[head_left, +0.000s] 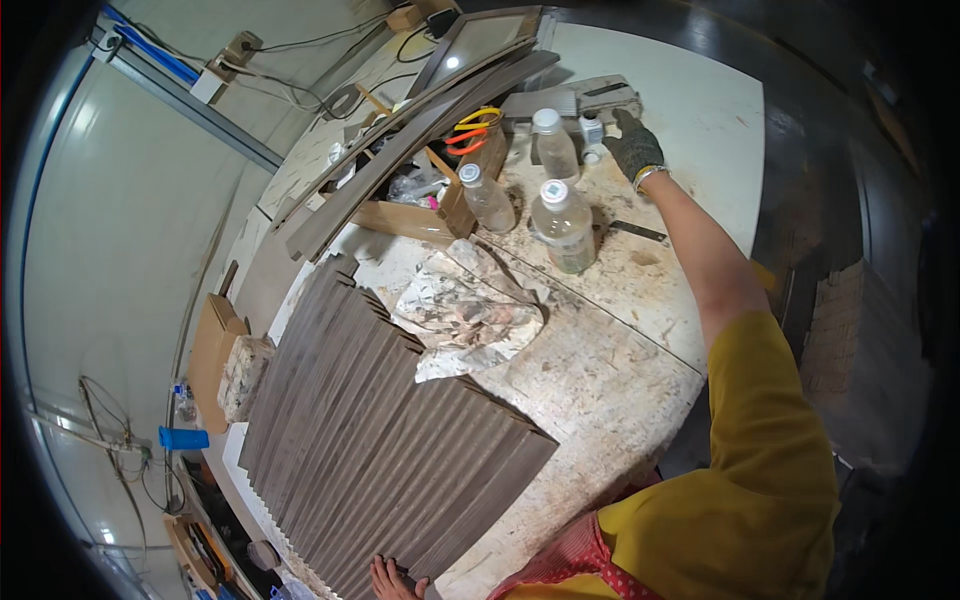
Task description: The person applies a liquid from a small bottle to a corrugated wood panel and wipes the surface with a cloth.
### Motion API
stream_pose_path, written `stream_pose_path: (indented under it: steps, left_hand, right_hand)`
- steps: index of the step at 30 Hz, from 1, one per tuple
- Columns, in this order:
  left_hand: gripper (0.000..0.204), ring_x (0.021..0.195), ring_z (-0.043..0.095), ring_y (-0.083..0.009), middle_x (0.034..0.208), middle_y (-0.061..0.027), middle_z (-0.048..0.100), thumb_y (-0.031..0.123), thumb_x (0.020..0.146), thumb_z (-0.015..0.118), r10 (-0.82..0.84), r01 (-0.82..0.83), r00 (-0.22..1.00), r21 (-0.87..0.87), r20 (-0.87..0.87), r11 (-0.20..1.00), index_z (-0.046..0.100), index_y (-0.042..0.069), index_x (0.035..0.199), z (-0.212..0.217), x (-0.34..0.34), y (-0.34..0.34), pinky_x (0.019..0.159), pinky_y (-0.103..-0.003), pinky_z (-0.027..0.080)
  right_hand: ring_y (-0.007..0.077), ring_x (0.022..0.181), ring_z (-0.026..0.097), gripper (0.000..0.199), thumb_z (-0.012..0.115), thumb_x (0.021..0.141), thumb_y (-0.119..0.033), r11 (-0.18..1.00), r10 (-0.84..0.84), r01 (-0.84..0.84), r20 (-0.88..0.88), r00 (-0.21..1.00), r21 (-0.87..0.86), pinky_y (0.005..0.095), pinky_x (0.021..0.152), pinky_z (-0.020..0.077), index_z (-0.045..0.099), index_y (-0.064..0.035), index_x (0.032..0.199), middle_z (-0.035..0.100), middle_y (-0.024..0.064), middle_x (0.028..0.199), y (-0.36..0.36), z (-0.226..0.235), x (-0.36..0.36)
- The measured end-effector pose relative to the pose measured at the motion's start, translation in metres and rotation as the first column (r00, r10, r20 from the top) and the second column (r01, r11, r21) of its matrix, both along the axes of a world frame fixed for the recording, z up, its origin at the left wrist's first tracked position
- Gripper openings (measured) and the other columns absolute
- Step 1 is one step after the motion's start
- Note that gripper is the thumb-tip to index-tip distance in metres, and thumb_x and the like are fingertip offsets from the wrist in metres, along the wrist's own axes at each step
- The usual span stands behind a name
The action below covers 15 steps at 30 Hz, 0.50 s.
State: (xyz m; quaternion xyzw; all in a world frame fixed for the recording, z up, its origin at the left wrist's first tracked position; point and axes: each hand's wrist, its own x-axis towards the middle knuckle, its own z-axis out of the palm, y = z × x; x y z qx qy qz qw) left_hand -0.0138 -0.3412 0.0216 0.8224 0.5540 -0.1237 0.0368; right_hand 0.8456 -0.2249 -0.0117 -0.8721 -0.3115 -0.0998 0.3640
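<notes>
My left hand (394,580), bare and partly cut off by the lower edge, rests with fingers apart on the near ends of a wide row of grey-brown wood-look strips (390,430). My right hand (635,150) wears a dark grey knitted glove and reaches to the far side of the table. Its fingers are apart, at the near end of a worn grey block (612,97). A small white bottle (591,129) stands just left of the glove, with a small white cap (591,158) before it. I see nothing held in either hand.
Three clear bottles with white caps, the nearest one (566,230) largest, stand mid-table. A stained white cloth (468,310) overlaps the strips. Behind are a cardboard box (400,218) with orange-handled scissors (467,140), long boards (400,150) across it, and a dark flat blade (638,232).
</notes>
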Motion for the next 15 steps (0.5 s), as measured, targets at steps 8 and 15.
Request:
stream_pose_path:
  steps: [8,15]
  left_hand:
    - [0.065,0.128,0.036,-0.0393,0.143,-0.0153,0.037,0.035,0.076,0.067,0.100,-0.102,0.990,0.016,0.097,0.995,0.044,0.009,0.132,0.026,0.031,0.006,0.098,-0.052,0.034]
    - [0.051,0.126,0.039,-0.0341,0.138,-0.0119,0.041,0.031,0.084,0.061,0.238,-0.244,0.967,0.063,0.092,0.968,0.046,0.011,0.129,0.047,0.050,-0.004,0.096,-0.046,0.038]
  right_hand:
    - [0.0259,0.106,0.058,0.060,0.060,0.085,-0.041,0.952,0.219,-0.129,-0.323,0.921,0.279,0.0347,0.091,0.0442,0.047,-0.0021,0.129,0.058,0.0146,0.121,0.076,-0.108,0.099]
    - [0.0238,0.099,0.062,0.053,0.065,0.079,-0.041,0.967,-0.044,0.007,-0.141,0.989,-0.254,0.0359,0.083,0.0494,0.055,-0.0083,0.119,0.063,0.0137,0.113,0.081,-0.112,0.094]
